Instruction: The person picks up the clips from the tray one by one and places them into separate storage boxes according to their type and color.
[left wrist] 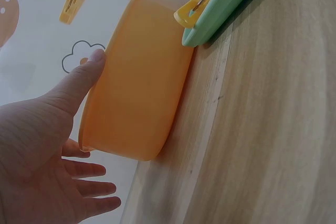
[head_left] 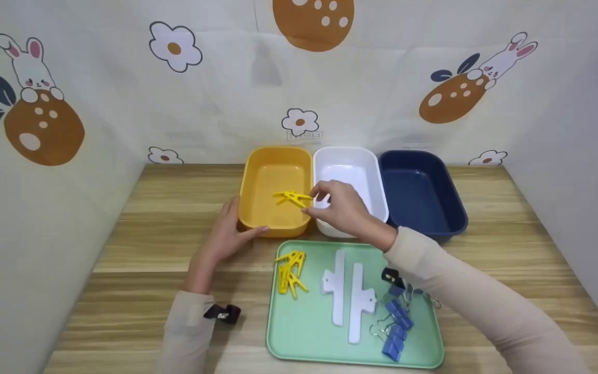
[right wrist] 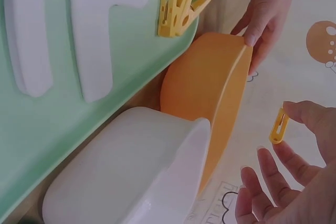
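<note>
One yellow clip (head_left: pixel 293 198) is being pinched between the thumb and index finger of the right hand (head_left: pixel 344 208), its remaining fingers standing apart from the clip in the right wrist view. The clip is hovering above the yellow bin (head_left: pixel 273 176), toward the right side of its opening. The left hand (head_left: pixel 226 234) is resting against that bin at its near left corner; its thumb is touching the near rim, and its fingers are extending straight and slightly apart by the left outer side.

Directly right of the yellow bin, the white bin (head_left: pixel 348 163) is standing partly behind the right hand, and the navy bin (head_left: pixel 416 192) is standing farthest right in the row. On the near side of the row, the green tray (head_left: pixel 299 332) is holding three groups. Several yellow clips (head_left: pixel 283 280) are lying in a cluster at its far left, two white clips (head_left: pixel 355 322) are lying side by side across the middle, and several blue binder clips (head_left: pixel 393 345) are lying at the right, partly covered by the right sleeve (head_left: pixel 454 280). The exact count of the blue ones is remaining unclear. Tray and bins are resting on the wood-grain table (head_left: pixel 185 208), and a printed backdrop (head_left: pixel 226 104) is rising along its far edge
</note>
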Motion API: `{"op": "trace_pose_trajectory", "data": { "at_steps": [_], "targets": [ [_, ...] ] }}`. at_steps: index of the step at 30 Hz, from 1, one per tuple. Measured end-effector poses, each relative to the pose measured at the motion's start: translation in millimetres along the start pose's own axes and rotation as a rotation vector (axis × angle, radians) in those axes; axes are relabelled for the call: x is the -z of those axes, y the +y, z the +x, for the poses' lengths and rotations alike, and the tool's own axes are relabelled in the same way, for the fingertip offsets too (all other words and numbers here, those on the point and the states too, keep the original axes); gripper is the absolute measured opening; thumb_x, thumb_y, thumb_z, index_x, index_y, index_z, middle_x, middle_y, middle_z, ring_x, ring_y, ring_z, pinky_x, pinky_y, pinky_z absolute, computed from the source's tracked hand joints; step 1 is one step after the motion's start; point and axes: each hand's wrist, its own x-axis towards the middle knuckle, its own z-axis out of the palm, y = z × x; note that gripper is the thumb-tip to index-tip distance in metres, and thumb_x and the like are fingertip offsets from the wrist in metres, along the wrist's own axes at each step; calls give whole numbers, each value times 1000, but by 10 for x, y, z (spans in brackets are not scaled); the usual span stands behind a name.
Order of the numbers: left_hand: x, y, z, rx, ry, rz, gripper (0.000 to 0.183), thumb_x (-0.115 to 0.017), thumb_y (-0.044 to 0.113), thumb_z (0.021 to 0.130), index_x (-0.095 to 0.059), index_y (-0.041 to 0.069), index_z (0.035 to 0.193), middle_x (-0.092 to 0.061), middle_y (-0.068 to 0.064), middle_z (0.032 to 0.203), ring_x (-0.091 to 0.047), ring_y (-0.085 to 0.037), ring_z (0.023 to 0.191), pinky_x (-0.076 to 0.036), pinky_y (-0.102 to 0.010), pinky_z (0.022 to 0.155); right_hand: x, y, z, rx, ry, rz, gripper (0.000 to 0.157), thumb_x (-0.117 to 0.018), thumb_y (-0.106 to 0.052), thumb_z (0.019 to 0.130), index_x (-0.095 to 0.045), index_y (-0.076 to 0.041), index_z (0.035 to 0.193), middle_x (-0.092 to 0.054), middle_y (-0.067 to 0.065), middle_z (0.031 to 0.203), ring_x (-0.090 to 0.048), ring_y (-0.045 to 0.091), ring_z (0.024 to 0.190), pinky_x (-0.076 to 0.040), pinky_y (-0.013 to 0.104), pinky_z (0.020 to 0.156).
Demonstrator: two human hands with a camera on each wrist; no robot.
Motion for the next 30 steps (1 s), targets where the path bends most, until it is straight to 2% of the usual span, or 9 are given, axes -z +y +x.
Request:
{"op": "trace_pose_trajectory", "data": {
  "at_steps": [3, 14, 21, 30],
  "targets": [
    [-4, -4, 3, 8, -2, -3, 104, -83, 45, 91, -22, 11, 168, -34, -17, 165, -37, -33, 151, -28, -52, 128, 7, -37, 44, -18, -10, -2, 34, -85, -25, 91, -74, -3, 115, -72, 16, 108, -64, 35, 99, -55, 41, 86],
    [-15, -1, 9, -3, 7, 9, 101, -82, 36, 94, -21, 6, 168, -33, -22, 165, -36, -37, 152, -25, -54, 129, 1, -78, 228, -58, -32, -18, 34, -84, -28, 91, -74, -4, 114, -72, 13, 110, -64, 28, 102, -55, 38, 85],
    [-18, -2, 11, 17, -1, 3, 101, -82, 39, 94, -20, 9, 168, -33, -20, 166, -37, -36, 152, -27, -54, 128, 24, -82, 337, -81, -51, -12, 34, -83, -28, 92, -73, -4, 114, -72, 13, 113, -65, 32, 107, -56, 38, 85],
    [-14, -9, 12, 25, -5, 2, 104, -83, 39, 93, -18, 10, 169, -32, -19, 167, -37, -35, 150, -29, -54, 128, 19, -89, 450, -67, -52, -56, 36, -84, -29, 91, -74, -3, 114, -74, 15, 111, -67, 30, 104, -56, 40, 85]
  ]
}}
